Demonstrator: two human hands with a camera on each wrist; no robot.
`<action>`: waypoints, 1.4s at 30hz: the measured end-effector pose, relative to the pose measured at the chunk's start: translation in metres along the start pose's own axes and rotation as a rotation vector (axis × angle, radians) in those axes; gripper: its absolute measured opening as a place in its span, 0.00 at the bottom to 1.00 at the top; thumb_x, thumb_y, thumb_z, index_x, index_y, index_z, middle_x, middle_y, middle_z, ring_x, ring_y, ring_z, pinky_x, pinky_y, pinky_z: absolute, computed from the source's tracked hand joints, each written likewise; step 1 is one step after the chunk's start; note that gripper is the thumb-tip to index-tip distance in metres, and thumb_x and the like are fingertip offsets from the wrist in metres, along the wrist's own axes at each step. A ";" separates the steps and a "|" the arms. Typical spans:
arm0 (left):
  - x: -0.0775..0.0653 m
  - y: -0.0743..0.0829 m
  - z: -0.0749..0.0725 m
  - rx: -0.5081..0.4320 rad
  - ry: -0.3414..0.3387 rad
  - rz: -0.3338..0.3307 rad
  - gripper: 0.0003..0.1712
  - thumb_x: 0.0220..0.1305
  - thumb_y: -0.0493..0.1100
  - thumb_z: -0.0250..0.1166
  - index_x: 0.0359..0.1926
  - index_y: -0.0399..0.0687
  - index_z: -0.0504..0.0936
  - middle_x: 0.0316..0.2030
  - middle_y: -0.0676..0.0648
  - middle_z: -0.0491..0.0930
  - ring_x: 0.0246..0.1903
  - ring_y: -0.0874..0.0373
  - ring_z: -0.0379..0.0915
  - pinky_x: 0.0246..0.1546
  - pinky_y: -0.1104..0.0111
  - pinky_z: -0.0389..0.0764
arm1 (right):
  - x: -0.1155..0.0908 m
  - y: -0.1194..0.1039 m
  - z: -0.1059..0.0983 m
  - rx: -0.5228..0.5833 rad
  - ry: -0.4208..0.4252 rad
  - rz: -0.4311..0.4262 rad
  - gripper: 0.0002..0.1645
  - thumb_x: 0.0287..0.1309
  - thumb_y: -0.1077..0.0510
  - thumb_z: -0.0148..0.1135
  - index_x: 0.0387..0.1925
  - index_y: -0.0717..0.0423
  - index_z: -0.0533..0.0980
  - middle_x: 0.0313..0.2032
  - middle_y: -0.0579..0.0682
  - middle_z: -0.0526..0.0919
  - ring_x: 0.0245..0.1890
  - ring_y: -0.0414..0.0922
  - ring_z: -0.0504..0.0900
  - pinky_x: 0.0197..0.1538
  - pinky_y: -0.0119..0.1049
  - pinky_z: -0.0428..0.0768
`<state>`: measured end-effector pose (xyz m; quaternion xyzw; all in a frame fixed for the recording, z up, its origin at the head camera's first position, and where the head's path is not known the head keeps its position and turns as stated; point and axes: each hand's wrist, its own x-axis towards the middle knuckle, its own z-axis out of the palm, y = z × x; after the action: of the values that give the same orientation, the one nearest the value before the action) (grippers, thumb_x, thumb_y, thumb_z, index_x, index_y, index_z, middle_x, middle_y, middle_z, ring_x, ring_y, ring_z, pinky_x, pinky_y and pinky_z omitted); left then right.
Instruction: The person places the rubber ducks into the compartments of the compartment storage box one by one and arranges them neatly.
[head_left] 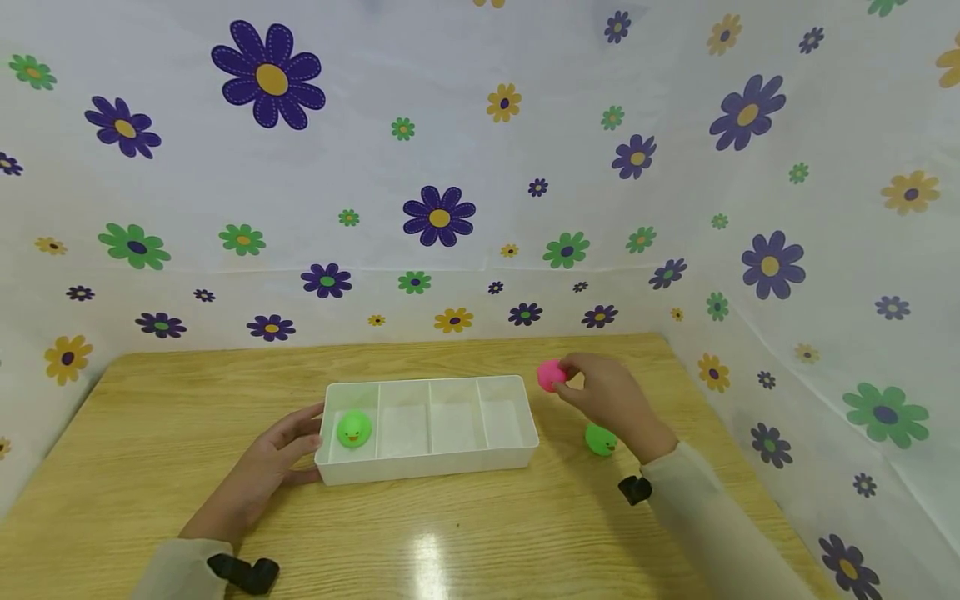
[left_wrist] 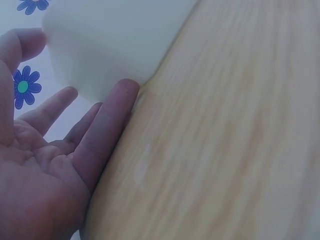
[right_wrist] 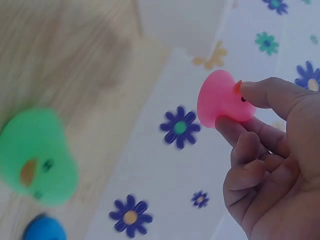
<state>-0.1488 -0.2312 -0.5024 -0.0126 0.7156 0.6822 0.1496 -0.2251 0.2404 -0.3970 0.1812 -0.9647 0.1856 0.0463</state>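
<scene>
Four compartments run side by side along the white divided tray (head_left: 427, 469) that stands on the wood-grain tabletop (head_left: 337, 533) in front of me. My left hand (head_left: 273, 458) is at the tray's left end, its fingers spread apart and mostly straight, with fingertips resting against the outer wall; I am not clamped round anything there. In the leftmost compartment sits a green toy duck (head_left: 354, 429), its orange beak turned towards me.

My right hand (head_left: 611, 396) pinches a pink toy duck (head_left: 551, 376) between thumb and fingertips, just beyond the tray's right end and near its far corner. From the right wrist view I see my thumb by the duck's orange beak and one dark eye, while my other fingers curl in towards the palm. The pink duck is held up off the surface.

Below that hand, on the tabletop to the right of the tray, is a second green duck (head_left: 598, 439), apart from the tray. Close by it, a blue object (right_wrist: 45, 230) pokes into the bottom corner of the right wrist view; too little shows for me to tell what it is.

I wear pale sleeves (head_left: 712, 508), with a black wrist device (head_left: 243, 575) on each arm. White flower-printed cloth (head_left: 360, 158) hangs behind the tabletop and along its right side.
</scene>
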 end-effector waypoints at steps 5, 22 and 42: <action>0.000 0.000 0.000 -0.005 0.009 -0.014 0.40 0.77 0.54 0.60 0.81 0.53 0.56 0.74 0.37 0.61 0.61 0.49 0.73 0.54 0.52 0.85 | 0.007 -0.034 0.002 0.059 -0.008 -0.016 0.17 0.63 0.53 0.71 0.50 0.57 0.84 0.43 0.50 0.87 0.24 0.42 0.70 0.28 0.34 0.72; 0.002 -0.002 0.001 -0.007 0.002 -0.011 0.40 0.78 0.53 0.59 0.82 0.53 0.54 0.74 0.37 0.60 0.61 0.51 0.72 0.54 0.53 0.84 | 0.023 -0.119 0.029 0.087 0.008 -0.207 0.14 0.62 0.51 0.73 0.48 0.51 0.85 0.43 0.42 0.88 0.33 0.39 0.79 0.37 0.34 0.80; -0.001 0.001 0.001 -0.017 0.006 0.023 0.39 0.78 0.51 0.59 0.81 0.49 0.55 0.74 0.35 0.61 0.60 0.51 0.74 0.54 0.53 0.85 | 0.050 -0.162 0.089 -0.095 -0.261 -0.250 0.11 0.65 0.47 0.70 0.41 0.49 0.81 0.32 0.40 0.81 0.31 0.37 0.75 0.35 0.28 0.77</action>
<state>-0.1478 -0.2307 -0.5012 -0.0077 0.7104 0.6898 0.1395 -0.2142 0.0505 -0.4163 0.3196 -0.9402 0.1075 -0.0482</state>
